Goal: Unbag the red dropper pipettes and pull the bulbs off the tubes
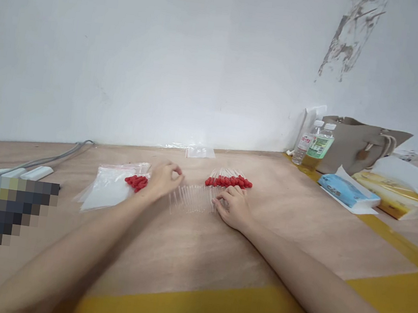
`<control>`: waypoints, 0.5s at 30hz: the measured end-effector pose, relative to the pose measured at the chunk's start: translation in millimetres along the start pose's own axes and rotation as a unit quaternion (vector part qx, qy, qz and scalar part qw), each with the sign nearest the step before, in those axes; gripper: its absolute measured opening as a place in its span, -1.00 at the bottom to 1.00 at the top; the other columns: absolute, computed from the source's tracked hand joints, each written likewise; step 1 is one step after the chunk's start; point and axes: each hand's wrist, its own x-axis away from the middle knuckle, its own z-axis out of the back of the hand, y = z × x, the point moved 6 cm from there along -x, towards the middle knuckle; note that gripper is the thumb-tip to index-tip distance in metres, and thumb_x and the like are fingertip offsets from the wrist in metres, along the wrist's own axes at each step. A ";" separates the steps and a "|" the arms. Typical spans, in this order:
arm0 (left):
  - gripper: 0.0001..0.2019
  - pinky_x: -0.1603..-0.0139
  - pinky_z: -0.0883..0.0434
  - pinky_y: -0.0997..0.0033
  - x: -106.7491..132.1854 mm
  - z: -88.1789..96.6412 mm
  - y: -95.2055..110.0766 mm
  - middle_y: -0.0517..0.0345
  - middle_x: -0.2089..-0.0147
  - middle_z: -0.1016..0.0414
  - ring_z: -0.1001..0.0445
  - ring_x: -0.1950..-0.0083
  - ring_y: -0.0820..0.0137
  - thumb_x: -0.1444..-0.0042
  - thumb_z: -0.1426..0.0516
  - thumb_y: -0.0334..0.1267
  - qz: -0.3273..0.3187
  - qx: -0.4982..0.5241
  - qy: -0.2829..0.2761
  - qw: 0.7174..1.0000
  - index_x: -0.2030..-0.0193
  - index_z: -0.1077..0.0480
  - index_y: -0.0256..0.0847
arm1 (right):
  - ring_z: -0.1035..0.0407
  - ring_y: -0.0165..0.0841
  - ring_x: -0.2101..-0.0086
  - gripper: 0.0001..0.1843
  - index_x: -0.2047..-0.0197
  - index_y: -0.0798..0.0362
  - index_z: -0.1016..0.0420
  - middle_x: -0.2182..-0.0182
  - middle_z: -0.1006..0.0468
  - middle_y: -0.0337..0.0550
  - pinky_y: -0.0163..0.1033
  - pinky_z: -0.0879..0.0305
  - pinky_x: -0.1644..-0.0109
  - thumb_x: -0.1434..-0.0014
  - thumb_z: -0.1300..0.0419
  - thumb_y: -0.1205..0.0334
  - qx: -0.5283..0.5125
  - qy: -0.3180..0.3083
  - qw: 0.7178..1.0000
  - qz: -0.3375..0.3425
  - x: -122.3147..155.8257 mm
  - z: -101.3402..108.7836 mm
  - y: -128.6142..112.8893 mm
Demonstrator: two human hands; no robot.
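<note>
1. Curving loosely, the left hand is at the left end of the clear tubes; any grip cannot be told.
2. Right hand, half-curled, meets their right end; its hold is unclear.
3. Red-tipped tubes lie just beyond it.
4. Red pieces lie left of the left hand.

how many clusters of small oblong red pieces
2: one pile of small oblong red pieces beside the left hand, one row beyond the right hand. Some pieces may be hidden.
</note>
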 end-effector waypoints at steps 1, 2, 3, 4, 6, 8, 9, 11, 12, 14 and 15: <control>-0.80 0.12 -0.26 0.32 -4.0 -10.1 13.2 0.08 0.32 -0.40 -0.35 0.18 0.28 0.03 -0.05 -0.14 0.005 0.002 -0.018 1.000 0.41 -0.41 -0.20 | -0.18 -0.35 0.32 -0.75 0.44 0.06 -0.44 0.43 -0.38 -0.17 -0.18 0.03 0.17 -0.11 -0.07 0.09 -0.003 0.007 1.000 -0.009 0.2 1.6 3.0; -0.77 0.12 -0.25 0.29 -7.5 -20.2 25.2 0.07 0.29 -0.41 -0.35 0.16 0.25 0.04 -0.05 -0.10 0.010 0.000 -0.037 0.999 0.39 -0.42 -0.19 | -0.18 -0.35 0.33 -0.76 0.45 0.06 -0.43 0.44 -0.38 -0.18 -0.19 0.03 0.17 -0.11 -0.07 0.10 -0.006 0.013 1.000 -0.018 0.3 3.1 6.2; -0.73 0.10 -0.24 0.24 -10.6 -29.5 34.4 0.05 0.28 -0.42 -0.34 0.13 0.21 0.04 -0.06 -0.04 0.023 -0.007 -0.053 0.998 0.39 -0.42 -0.19 | -0.18 -0.36 0.33 -0.76 0.46 0.06 -0.43 0.46 -0.38 -0.18 -0.19 0.03 0.17 -0.11 -0.07 0.11 -0.009 0.018 0.999 -0.027 0.4 4.2 9.5; -0.68 0.08 -0.22 0.20 -13.1 -38.0 41.5 0.02 0.26 -0.42 -0.34 0.11 0.18 0.05 -0.05 0.01 0.036 -0.012 -0.067 0.997 0.38 -0.43 -0.19 | -0.18 -0.36 0.34 -0.77 0.46 0.06 -0.42 0.47 -0.37 -0.19 -0.20 0.02 0.17 -0.11 -0.08 0.12 -0.012 0.020 0.999 -0.035 0.4 5.0 12.4; -0.62 0.06 -0.20 0.14 -17.0 -51.5 50.2 -0.03 0.24 -0.44 -0.33 0.09 0.13 0.07 -0.04 0.09 0.059 -0.020 -0.086 0.994 0.41 -0.44 -0.21 | -0.18 -0.36 0.34 -0.78 0.46 0.06 -0.42 0.49 -0.37 -0.19 -0.20 0.02 0.17 -0.11 -0.08 0.14 -0.014 0.023 0.999 -0.046 0.4 6.0 16.7; -0.62 0.08 -0.21 0.15 -19.5 -60.3 53.7 -0.05 0.27 -0.45 -0.35 0.11 0.13 0.07 -0.05 0.08 0.070 -0.020 -0.095 0.993 0.47 -0.46 -0.21 | -0.18 -0.35 0.34 -0.79 0.46 0.06 -0.42 0.49 -0.37 -0.19 -0.20 0.02 0.17 -0.10 -0.08 0.15 -0.014 0.023 0.998 -0.050 0.4 6.5 18.2; -0.64 0.09 -0.22 0.17 -20.3 -62.9 54.2 -0.04 0.29 -0.46 -0.37 0.13 0.14 0.07 -0.06 0.06 0.073 -0.019 -0.095 0.993 0.50 -0.46 -0.21 | -0.18 -0.35 0.34 -0.79 0.46 0.06 -0.41 0.49 -0.37 -0.19 -0.20 0.02 0.17 -0.10 -0.08 0.15 -0.014 0.022 0.998 -0.051 0.5 6.6 18.2; -0.67 0.11 -0.23 0.19 -21.0 -64.1 53.8 -0.04 0.32 -0.47 -0.38 0.15 0.15 0.05 -0.06 0.01 0.078 -0.016 -0.084 0.993 0.51 -0.47 -0.21 | -0.19 -0.35 0.34 -0.80 0.46 0.06 -0.42 0.47 -0.38 -0.18 -0.20 0.02 0.18 -0.10 -0.09 0.15 -0.014 0.019 0.998 -0.051 0.7 6.5 17.3; -0.68 0.11 -0.23 0.20 -21.1 -62.9 53.1 -0.03 0.32 -0.47 -0.38 0.15 0.16 0.04 -0.06 -0.02 0.081 -0.015 -0.075 0.994 0.51 -0.47 -0.21 | -0.19 -0.35 0.33 -0.80 0.45 0.06 -0.42 0.46 -0.39 -0.18 -0.21 0.02 0.18 -0.09 -0.09 0.15 -0.013 0.017 0.998 -0.051 0.9 6.2 16.8; -0.71 0.10 -0.22 0.20 -20.3 -57.7 50.9 -0.02 0.30 -0.47 -0.37 0.13 0.17 0.01 -0.05 -0.06 0.088 -0.013 -0.051 0.995 0.49 -0.47 -0.21 | -0.20 -0.35 0.33 -0.80 0.46 0.05 -0.42 0.46 -0.40 -0.19 -0.20 0.04 0.19 -0.09 -0.09 0.14 -0.005 0.014 0.998 -0.054 1.3 5.5 17.1; -0.71 0.09 -0.22 0.20 -19.3 -54.1 49.3 -0.01 0.28 -0.46 -0.36 0.12 0.17 -0.01 -0.04 -0.08 0.092 -0.011 -0.039 0.995 0.48 -0.47 -0.21 | -0.20 -0.34 0.33 -0.80 0.47 0.05 -0.42 0.46 -0.40 -0.19 -0.20 0.04 0.20 -0.09 -0.09 0.14 0.002 0.014 0.998 -0.058 1.5 5.1 18.0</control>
